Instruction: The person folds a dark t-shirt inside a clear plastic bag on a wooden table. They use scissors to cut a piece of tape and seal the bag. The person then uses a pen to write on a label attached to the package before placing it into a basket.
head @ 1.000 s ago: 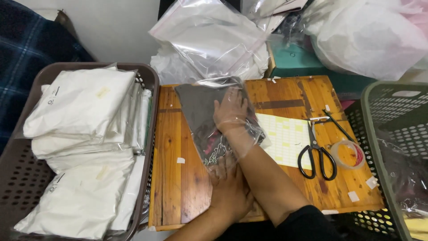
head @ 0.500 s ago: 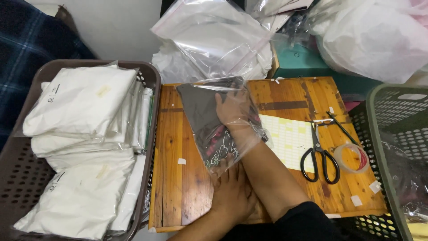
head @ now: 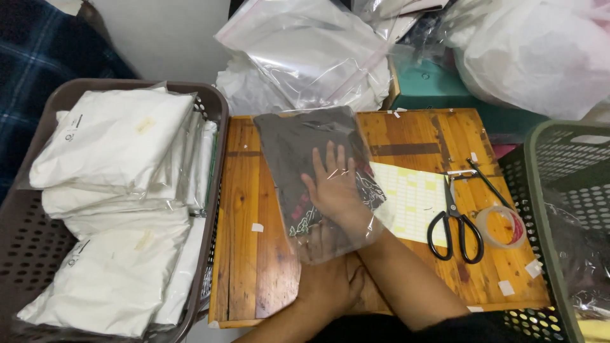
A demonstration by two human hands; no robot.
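A dark folded garment (head: 289, 152) with a small print lies inside a clear plastic bag (head: 365, 159) on the wooden table (head: 248, 267). My right hand (head: 335, 185) is inside the bag, flat on the garment with its fingers spread, and the plastic covers it. My left hand (head: 330, 282) is at the bag's near, open end and grips its edge. My right forearm partly hides that hand.
A brown basket (head: 213, 108) of bagged white garments stands on the left, and a green basket (head: 546, 190) on the right. Black scissors (head: 454, 222), a tape roll (head: 502, 225) and a sheet of yellow stickers (head: 410, 197) lie right of the bag. Empty plastic bags (head: 305, 57) are piled behind.
My right hand has drawn back a little toward me inside the bag. The garment now lies flatter and deeper in the bag.
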